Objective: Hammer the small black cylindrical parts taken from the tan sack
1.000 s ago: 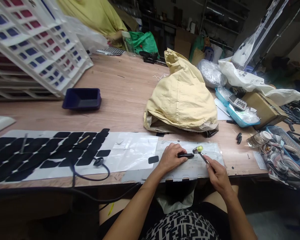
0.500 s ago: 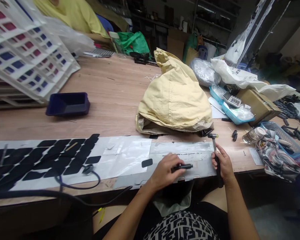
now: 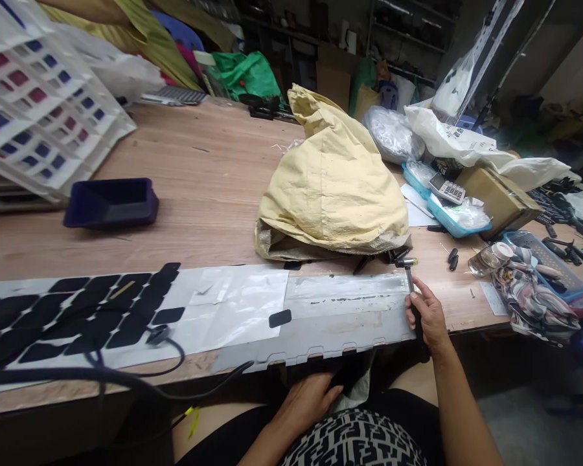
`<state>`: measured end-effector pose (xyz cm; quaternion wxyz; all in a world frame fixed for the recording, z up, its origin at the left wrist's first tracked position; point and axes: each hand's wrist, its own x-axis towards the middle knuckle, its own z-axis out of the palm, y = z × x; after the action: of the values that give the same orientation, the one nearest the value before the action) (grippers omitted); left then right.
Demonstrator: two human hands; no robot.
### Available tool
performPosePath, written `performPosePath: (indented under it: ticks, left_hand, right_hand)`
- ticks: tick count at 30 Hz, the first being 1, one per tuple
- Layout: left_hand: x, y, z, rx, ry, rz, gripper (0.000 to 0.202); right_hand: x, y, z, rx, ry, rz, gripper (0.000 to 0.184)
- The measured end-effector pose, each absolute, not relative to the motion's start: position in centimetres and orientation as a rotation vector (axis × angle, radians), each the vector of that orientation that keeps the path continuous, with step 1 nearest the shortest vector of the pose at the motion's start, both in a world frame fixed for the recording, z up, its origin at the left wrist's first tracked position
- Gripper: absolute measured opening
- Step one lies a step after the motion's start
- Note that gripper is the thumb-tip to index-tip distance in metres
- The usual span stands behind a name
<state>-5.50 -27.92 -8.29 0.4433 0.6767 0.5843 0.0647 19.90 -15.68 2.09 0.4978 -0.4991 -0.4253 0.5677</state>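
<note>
Small hammer [image 3: 409,278], metal neck, yellow-tipped head, blk handle, at R end of grey board [image 3: 350,327] on surface [image 3: 199,194]; R hand [image 3: 428,312] grip clamped on it. L hand [image 3: 308,400] below edge, can't tell if grip's closed. Step: prob. hammer held idle; a strike'd need a part on board.

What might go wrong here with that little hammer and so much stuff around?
The hammer in the right hand has its head close to the yellow bag; a careless swing might catch it. The black cable runs past the black pads; snagging it might shift them. A wide reach rightward could knock the clear jar.
</note>
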Motion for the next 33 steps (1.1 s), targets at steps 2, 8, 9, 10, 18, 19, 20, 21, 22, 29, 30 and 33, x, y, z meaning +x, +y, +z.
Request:
performPosePath:
  ticks: [2, 8, 9, 10, 18, 19, 20, 21, 22, 29, 30, 33]
  left_hand:
    - [-5.1, -27.6, -6.1, 1.698, 1.320, 0.200, 0.040]
    - [-2.5, -22.8, 2.3, 1.664, 1.133, 0.601, 0.027]
    - [-2.0, -21.2, 2.9, 1.676, 1.247, 0.702, 0.028]
    - [-1.5, -19.4, 3.2, 1.686, 1.401, 0.775, 0.028]
    - [1.1, -9.0, 0.9, 1.627, 2.127, 0.645, 0.035]
    - [0.9, -8.8, 0.7, 1.640, 2.110, 0.634, 0.032]
    - [0.6, -9.0, 0.5, 1.654, 2.083, 0.644, 0.029]
    - [0.2, -9.3, 0.5, 1.668, 2.048, 0.672, 0.026]
    - [-0.4, -9.7, 0.4, 1.684, 1.999, 0.716, 0.023]
    - [-5.8, -14.5, -0.8, 1.694, 1.564, 0.994, 0.011]
    - [-6.4, -15.0, -1.1, 1.697, 1.544, 1.002, 0.011]
    - [-7.2, -15.8, -1.8, 1.765, 1.509, 1.027, 0.012]
  right_hand:
    - [19.9, -15.7, 2.0, -1.218, -1.036, 1.358, 0.058]
    - [19.7, -15.7, 1.5, -1.219, -1.071, 1.291, 0.060]
    - [19.7, -15.7, 1.4, -1.216, -1.075, 1.284, 0.060]
    - [19.7, -15.7, 1.4, -1.215, -1.079, 1.277, 0.060]
    - [19.7, -15.6, 0.9, -1.196, -1.058, 1.272, 0.062]
    - [19.7, -15.6, 0.9, -1.195, -1.058, 1.272, 0.062]
    - [19.7, -15.6, 0.9, -1.196, -1.058, 1.270, 0.062]
    - [19.7, -15.6, 0.9, -1.197, -1.057, 1.267, 0.061]
    - [19.7, -15.7, 0.9, -1.198, -1.057, 1.264, 0.061]
    - [19.6, -15.9, 1.3, -1.205, -1.073, 1.279, 0.061]
    - [19.5, -15.9, 1.3, -1.208, -1.079, 1.276, 0.060]
    - [19.5, -15.8, 1.5, -1.226, -1.103, 1.265, 0.060]
